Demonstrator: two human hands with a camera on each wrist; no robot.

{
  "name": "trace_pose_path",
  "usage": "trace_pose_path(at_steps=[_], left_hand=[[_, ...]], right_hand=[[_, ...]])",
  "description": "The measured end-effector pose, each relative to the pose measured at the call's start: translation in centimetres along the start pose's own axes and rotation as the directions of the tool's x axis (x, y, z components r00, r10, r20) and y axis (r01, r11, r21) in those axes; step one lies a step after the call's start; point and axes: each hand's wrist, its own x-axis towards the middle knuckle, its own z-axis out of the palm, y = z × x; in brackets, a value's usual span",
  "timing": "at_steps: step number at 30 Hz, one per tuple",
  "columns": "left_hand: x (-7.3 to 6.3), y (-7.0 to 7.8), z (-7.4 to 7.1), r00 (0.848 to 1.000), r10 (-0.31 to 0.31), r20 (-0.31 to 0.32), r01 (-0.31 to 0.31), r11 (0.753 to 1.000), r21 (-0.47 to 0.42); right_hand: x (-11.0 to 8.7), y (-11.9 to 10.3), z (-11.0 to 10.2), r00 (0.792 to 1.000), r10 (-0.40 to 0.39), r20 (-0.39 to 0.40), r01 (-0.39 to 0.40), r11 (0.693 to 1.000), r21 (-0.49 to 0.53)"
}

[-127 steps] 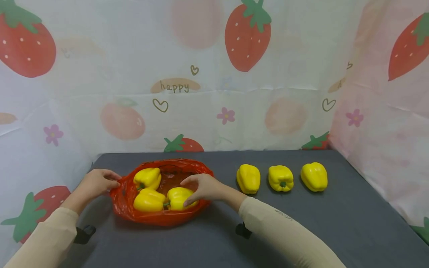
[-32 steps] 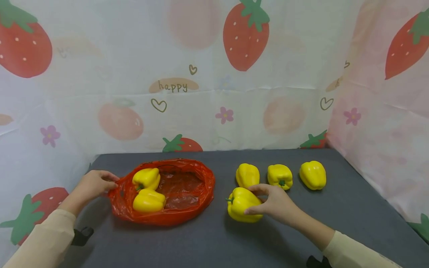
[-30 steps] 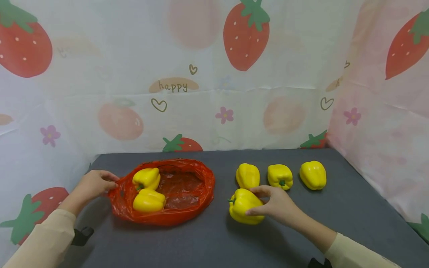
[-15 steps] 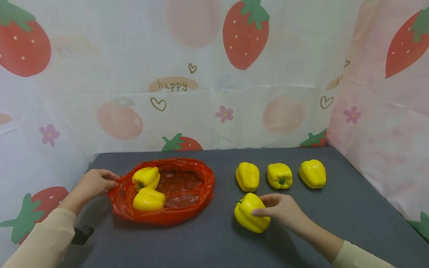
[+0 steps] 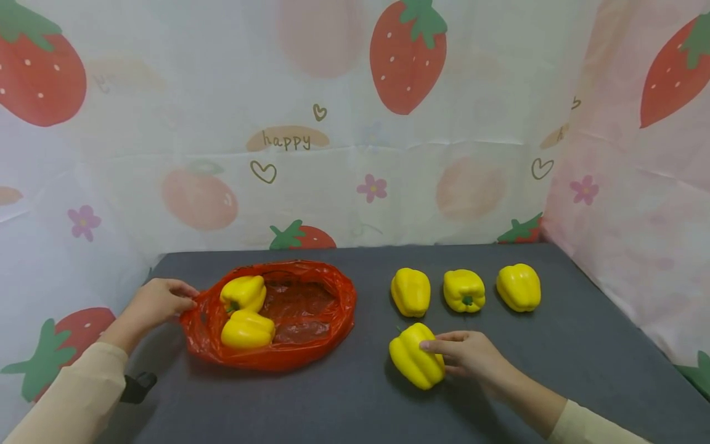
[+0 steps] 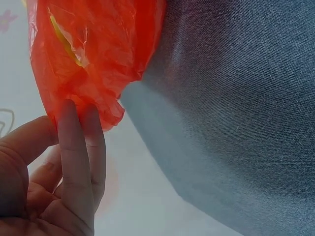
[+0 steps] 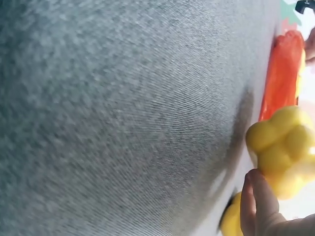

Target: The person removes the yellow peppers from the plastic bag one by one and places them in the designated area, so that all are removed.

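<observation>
In the head view my left hand (image 5: 158, 307) pinches the left edge of a red plastic bag (image 5: 283, 361) between thumb and fingers. The left wrist view shows the fingertips (image 6: 69, 110) at the thin red film. Two yellow bell peppers, one behind (image 5: 244, 293) and one in front (image 5: 248, 330), lie in the left half of the bag. To the right of the bag, my right hand (image 5: 471, 354) holds another yellow bell pepper (image 5: 416, 357), thumb on its side and fingers behind it. The right wrist view has this pepper (image 7: 283, 147) close over the cloth.
Several yellow bell peppers stand in a row at the back right: one on the left (image 5: 410, 293), one in the middle (image 5: 463, 291), one on the right (image 5: 518, 288). A dark grey cloth (image 5: 310, 407) covers the table. A fruit-print curtain (image 5: 344, 203) closes off the back and sides.
My right hand has taken a bell pepper out of the bag and carried it right. Over the last second it came slightly nearer and lower. My left hand keeps its place at the bag.
</observation>
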Motion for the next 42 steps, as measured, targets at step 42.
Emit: trace_pose_path(at_steps=[42], left_hand=[[0.2, 0.1, 0.1, 1.000, 0.000, 0.006, 0.000, 1.000, 0.004]], right_hand=[[0.8, 1.5, -1.5, 0.980, 0.083, 0.182, -0.120, 0.973, 0.199]])
